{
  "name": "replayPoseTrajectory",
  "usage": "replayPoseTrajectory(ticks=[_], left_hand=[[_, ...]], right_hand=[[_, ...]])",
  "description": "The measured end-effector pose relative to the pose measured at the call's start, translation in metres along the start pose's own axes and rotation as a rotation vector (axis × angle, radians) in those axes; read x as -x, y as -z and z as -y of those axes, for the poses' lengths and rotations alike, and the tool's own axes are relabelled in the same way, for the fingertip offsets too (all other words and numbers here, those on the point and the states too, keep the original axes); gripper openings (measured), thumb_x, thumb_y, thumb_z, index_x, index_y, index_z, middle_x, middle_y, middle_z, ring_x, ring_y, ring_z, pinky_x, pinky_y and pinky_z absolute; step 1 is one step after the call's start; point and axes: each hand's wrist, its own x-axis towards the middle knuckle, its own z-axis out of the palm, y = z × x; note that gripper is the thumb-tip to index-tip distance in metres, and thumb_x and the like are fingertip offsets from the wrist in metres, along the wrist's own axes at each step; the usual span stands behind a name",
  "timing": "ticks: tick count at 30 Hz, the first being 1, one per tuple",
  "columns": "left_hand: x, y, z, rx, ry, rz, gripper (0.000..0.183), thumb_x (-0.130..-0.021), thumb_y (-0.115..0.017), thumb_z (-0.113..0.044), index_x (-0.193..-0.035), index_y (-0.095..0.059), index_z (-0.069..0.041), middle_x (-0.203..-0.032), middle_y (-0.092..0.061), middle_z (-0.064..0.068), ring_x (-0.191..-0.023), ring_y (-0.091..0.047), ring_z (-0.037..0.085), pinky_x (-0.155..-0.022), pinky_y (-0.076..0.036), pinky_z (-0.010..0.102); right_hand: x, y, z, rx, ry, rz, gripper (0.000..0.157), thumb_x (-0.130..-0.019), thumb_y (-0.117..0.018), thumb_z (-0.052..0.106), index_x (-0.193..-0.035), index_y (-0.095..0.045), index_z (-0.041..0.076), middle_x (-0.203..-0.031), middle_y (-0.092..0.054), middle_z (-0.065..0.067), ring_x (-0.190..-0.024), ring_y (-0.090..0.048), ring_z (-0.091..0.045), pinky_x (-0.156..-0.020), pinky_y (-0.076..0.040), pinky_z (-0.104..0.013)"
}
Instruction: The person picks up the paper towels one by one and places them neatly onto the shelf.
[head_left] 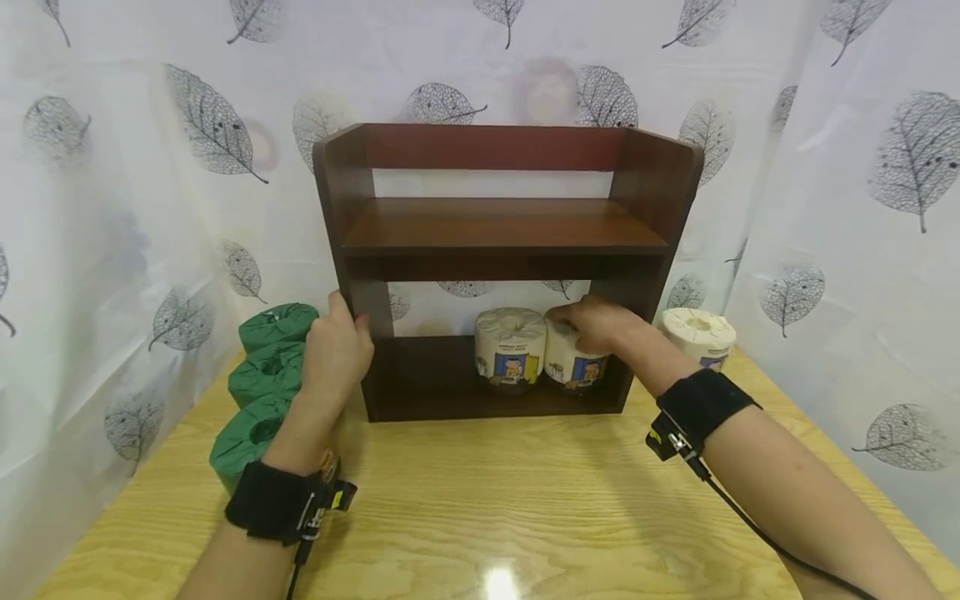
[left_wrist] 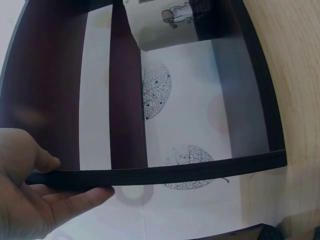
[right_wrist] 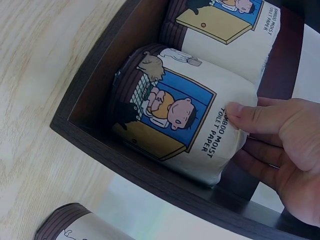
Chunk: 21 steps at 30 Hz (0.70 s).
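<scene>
A dark brown two-tier wooden shelf (head_left: 506,223) stands on the table. My left hand (head_left: 335,354) grips its left side panel, thumb on the inner face and fingers on the outer one, as the left wrist view shows. My right hand (head_left: 600,327) holds the upper end of a white wrapped toilet paper roll (right_wrist: 170,110) in the lower compartment, against the right side panel. The thumb lies on the printed wrapper; part of the fingers is hidden behind the roll. Touching it on the left is a second upright white toilet paper roll (head_left: 510,354).
Several green wrapped rolls (head_left: 273,372) stand in a row left of the shelf, partly behind my left arm. Another white roll (head_left: 699,332) stands right of the shelf, partly hidden by my right arm. A leaf-patterned white curtain (head_left: 442,50) surrounds the wooden table (head_left: 480,483).
</scene>
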Motion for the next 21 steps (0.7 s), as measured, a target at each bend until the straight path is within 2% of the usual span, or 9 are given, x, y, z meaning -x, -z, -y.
replayPoseTrajectory(ticks=[2, 4, 6, 8, 10, 12, 14, 16, 21], left_hand=[[0.001, -0.001, -0.001, 0.003, 0.0, 0.005, 0.025, -0.092, -0.049, -0.013, -0.103, -0.04, 0.007, -0.071, -0.056, 0.032, -0.062, -0.058, 0.044, -0.048, -0.047, 0.052], [0.001, -0.001, -0.001, 0.003, -0.001, 0.006, 0.025, -0.092, -0.048, -0.013, -0.103, -0.04, 0.007, -0.07, -0.056, 0.031, -0.061, -0.058, 0.044, -0.048, -0.047, 0.052], [0.001, -0.002, -0.002, 0.002, -0.003, 0.005, 0.026, -0.092, -0.049, -0.013, -0.104, -0.04, 0.007, -0.07, -0.056, 0.031, -0.061, -0.058, 0.044, -0.048, -0.047, 0.052], [0.001, -0.002, -0.002, 0.002, -0.004, -0.001, 0.026, -0.091, -0.049, -0.013, -0.104, -0.04, 0.007, -0.07, -0.055, 0.032, -0.062, -0.058, 0.045, -0.048, -0.047, 0.053], [0.0, -0.001, -0.003, 0.001, -0.005, -0.009, 0.026, -0.091, -0.049, -0.013, -0.104, -0.04, 0.007, -0.07, -0.055, 0.032, -0.062, -0.057, 0.046, -0.049, -0.047, 0.054], [-0.001, 0.001, -0.004, 0.003, -0.008, -0.018, 0.026, -0.09, -0.05, -0.013, -0.104, -0.04, 0.007, -0.07, -0.055, 0.033, -0.063, -0.057, 0.047, -0.05, -0.047, 0.055], [-0.001, 0.002, -0.003, 0.004, -0.008, -0.022, 0.026, -0.09, -0.05, -0.013, -0.103, -0.04, 0.007, -0.071, -0.055, 0.034, -0.063, -0.057, 0.047, -0.05, -0.047, 0.055], [-0.001, 0.002, -0.003, 0.005, -0.007, -0.019, 0.026, -0.091, -0.05, -0.013, -0.103, -0.04, 0.007, -0.071, -0.055, 0.034, -0.063, -0.057, 0.047, -0.05, -0.047, 0.055], [0.001, 0.0, -0.001, 0.007, 0.005, 0.004, 0.026, -0.092, -0.048, -0.014, -0.105, -0.039, 0.007, -0.072, -0.056, 0.033, -0.063, -0.058, 0.045, -0.049, -0.047, 0.053]], right_hand=[[0.0, -0.002, 0.0, 0.007, 0.017, -0.031, 0.044, -0.08, -0.052, -0.005, -0.116, -0.057, 0.019, -0.07, -0.047, -0.003, -0.059, -0.04, -0.02, -0.056, -0.034, -0.036], [0.002, -0.003, -0.001, 0.008, 0.034, -0.047, 0.036, -0.079, -0.052, -0.007, -0.105, -0.057, 0.018, -0.069, -0.045, -0.003, -0.059, -0.041, -0.02, -0.056, -0.035, -0.037], [0.005, -0.002, -0.002, -0.023, 0.044, -0.049, 0.036, -0.08, -0.053, -0.006, -0.107, -0.057, 0.017, -0.075, -0.051, -0.004, -0.058, -0.041, -0.018, -0.055, -0.034, -0.036], [0.011, 0.002, -0.004, -0.055, 0.059, -0.058, 0.042, -0.08, -0.055, -0.002, -0.118, -0.058, 0.017, -0.087, -0.059, -0.005, -0.057, -0.041, -0.016, -0.055, -0.035, -0.035], [0.017, 0.007, -0.006, -0.07, 0.092, -0.093, 0.046, -0.08, -0.06, 0.004, -0.125, -0.056, 0.015, -0.099, -0.063, -0.005, -0.056, -0.043, -0.015, -0.056, -0.039, -0.035], [0.023, 0.013, -0.007, -0.076, 0.121, -0.147, 0.043, -0.081, -0.065, 0.012, -0.123, -0.058, 0.014, -0.105, -0.065, -0.005, -0.059, -0.051, -0.014, -0.061, -0.046, -0.036], [0.029, 0.019, -0.008, -0.059, 0.149, -0.201, 0.037, -0.081, -0.068, 0.02, -0.118, -0.062, 0.014, -0.102, -0.067, -0.004, -0.068, -0.059, -0.015, -0.067, -0.05, -0.038], [0.036, 0.023, -0.009, -0.056, 0.16, -0.244, 0.033, -0.082, -0.068, 0.022, -0.114, -0.064, 0.015, -0.102, -0.067, -0.003, -0.073, -0.061, -0.015, -0.071, -0.05, -0.039], [0.055, 0.033, -0.011, -0.044, 0.182, -0.311, 0.028, -0.083, -0.066, 0.02, -0.11, -0.064, 0.015, -0.097, -0.068, -0.001, -0.07, -0.06, -0.013, -0.067, -0.049, -0.037]])
